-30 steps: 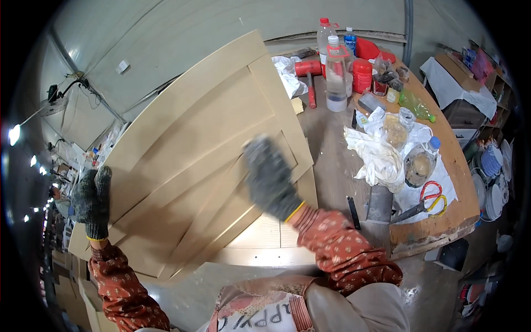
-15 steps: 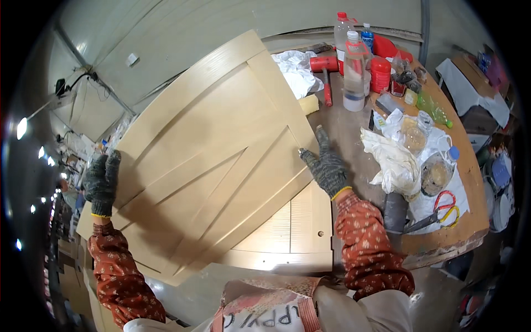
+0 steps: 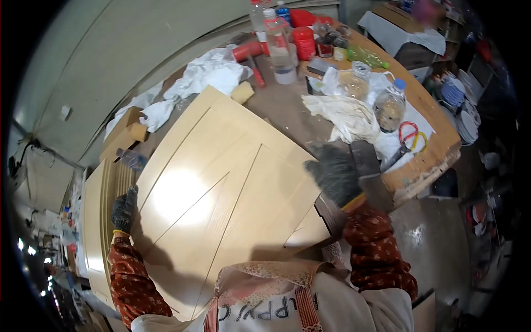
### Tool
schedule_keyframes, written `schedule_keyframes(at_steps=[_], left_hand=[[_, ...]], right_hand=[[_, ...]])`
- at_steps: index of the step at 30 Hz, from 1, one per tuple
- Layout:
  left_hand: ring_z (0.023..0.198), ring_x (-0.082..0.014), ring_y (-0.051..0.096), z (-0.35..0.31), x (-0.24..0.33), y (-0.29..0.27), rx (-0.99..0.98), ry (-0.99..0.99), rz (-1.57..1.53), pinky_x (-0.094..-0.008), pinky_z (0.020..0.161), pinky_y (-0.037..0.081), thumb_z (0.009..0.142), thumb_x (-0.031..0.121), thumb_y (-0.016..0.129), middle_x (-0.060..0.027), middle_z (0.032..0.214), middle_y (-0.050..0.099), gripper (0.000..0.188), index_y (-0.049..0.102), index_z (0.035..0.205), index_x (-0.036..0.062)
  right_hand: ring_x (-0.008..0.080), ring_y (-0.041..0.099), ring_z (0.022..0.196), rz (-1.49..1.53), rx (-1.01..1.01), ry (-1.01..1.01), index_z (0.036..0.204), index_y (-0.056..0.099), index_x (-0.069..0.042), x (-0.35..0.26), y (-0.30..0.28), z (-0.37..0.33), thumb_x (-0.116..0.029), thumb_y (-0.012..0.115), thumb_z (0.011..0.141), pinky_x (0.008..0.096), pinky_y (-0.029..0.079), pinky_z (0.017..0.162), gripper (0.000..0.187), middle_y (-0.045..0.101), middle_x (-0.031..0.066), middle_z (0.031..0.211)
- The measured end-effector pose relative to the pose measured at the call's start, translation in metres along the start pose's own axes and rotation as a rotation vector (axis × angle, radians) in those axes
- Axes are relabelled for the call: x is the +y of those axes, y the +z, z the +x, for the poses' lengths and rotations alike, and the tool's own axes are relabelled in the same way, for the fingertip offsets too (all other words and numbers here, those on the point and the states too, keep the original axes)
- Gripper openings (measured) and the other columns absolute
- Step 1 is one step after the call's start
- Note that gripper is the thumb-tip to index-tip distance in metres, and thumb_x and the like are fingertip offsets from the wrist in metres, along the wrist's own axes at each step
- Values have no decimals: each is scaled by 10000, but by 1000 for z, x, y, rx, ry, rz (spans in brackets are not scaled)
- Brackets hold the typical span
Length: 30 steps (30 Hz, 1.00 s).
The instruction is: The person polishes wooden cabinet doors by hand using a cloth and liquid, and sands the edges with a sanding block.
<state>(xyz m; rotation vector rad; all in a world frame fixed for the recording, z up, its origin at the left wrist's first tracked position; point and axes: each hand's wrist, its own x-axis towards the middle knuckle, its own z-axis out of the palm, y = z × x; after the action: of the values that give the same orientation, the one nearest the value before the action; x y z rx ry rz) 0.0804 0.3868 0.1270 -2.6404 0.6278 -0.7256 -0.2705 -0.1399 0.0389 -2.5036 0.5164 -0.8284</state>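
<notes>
A large cream wooden door panel point(image 3: 243, 182) with slanting grooves lies tilted in front of me, a bright glare on its left part. My left hand point(image 3: 124, 210), in a dark grey knitted glove, is closed at the panel's left edge. At the right edge is my right hand point(image 3: 334, 174), gloved the same way; its fingers are smeared by motion, and I cannot tell whether it touches the panel. Under the panel's right corner, a bit of another cream piece point(image 3: 310, 229) shows.
Stacked cream panels point(image 3: 102, 221) stand left of my left hand. On the brown table point(image 3: 282, 119) are a red mallet point(image 3: 258, 72), bottles point(image 3: 283, 55), a yellow sponge point(image 3: 242, 92), a cream cloth point(image 3: 345, 117), a jar point(image 3: 390, 108) and scissors point(image 3: 406, 146). White sheeting point(image 3: 213, 72) lies by the wall.
The view has swung rightward, so the table things sit further left. The panel has come lower and nearer to me. My right hand now blurs at its right edge, where its fingers were spread before.
</notes>
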Motion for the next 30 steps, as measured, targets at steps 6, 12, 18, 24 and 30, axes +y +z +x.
schedule_keyframes(at_steps=[6, 12, 18, 24, 30], left_hand=[[858, -368, 656, 1, 64, 13, -226, 37, -466, -427, 802, 503, 975, 518, 512, -177, 918, 699, 477, 713, 1032, 89], [896, -412, 639, 2, 113, -6, -470, -28, -515, -496, 851, 476, 1016, 521, 342, -192, 930, 700, 595, 703, 908, 61], [861, -404, 660, 9, 139, -31, -587, 111, -192, -494, 819, 502, 994, 582, 315, -197, 886, 707, 660, 727, 895, 75], [975, -384, 650, 11, 172, -26, -371, 280, -418, -472, 872, 511, 942, 451, 536, -171, 1062, 691, 429, 659, 1147, 94], [1335, -379, 435, -30, 210, 5, -200, 80, -526, -520, 1129, 293, 992, 412, 469, -185, 1452, 472, 567, 411, 1460, 97]], right_hand=[[419, 614, 966, -607, 52, 405, 1243, 502, 57, 68, -39, -34, -425, 700, 806, 508, 497, 830, 679, 640, 244, 998], [430, 620, 974, -520, -340, 489, 1299, 530, -92, 51, -60, -37, -371, 631, 867, 514, 502, 823, 524, 600, 250, 1149], [394, 531, 1182, -377, -313, -201, 1362, 527, -153, -3, -90, -16, -249, 647, 827, 489, 428, 1007, 556, 578, 196, 1251], [418, 507, 1135, -283, -128, -561, 1301, 562, -103, -15, -7, 17, -121, 656, 752, 503, 424, 990, 557, 496, 224, 1302], [395, 457, 1260, -259, -602, -729, 1376, 520, -88, -35, 11, 55, -255, 718, 772, 511, 371, 1059, 657, 482, 255, 1352]])
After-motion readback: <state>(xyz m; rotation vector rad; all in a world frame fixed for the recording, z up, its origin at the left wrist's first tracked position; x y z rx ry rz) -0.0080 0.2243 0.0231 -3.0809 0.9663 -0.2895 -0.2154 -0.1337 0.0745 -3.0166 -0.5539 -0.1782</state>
